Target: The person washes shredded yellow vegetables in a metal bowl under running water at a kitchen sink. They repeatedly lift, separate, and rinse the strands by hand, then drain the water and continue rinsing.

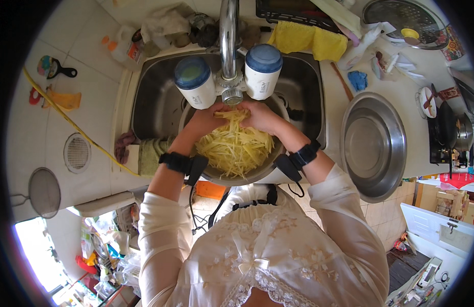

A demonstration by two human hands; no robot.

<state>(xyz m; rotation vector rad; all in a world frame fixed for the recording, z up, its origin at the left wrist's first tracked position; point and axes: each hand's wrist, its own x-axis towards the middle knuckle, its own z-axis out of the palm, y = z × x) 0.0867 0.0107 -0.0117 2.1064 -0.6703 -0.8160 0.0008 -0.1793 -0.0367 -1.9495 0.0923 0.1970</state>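
A heap of thin yellow strips, which look like shredded potato (237,147), fills a large metal bowl (221,181) at the front of the sink. My left hand (208,121) and my right hand (260,117) are at the heap's far side. Between them they hold a bunch of the strips, raised slightly under the faucet's spout (233,96). My fingertips are partly hidden by the strips and by the faucet fittings. No water stream is visible.
Two white filter cartridges with blue caps (193,80) (264,69) flank the chrome faucet (229,38) over the double steel sink (152,92). A wide metal basin (369,147) overhangs the right counter edge. Yellow cloths (306,40) hang behind; a green cloth (152,155) lies left.
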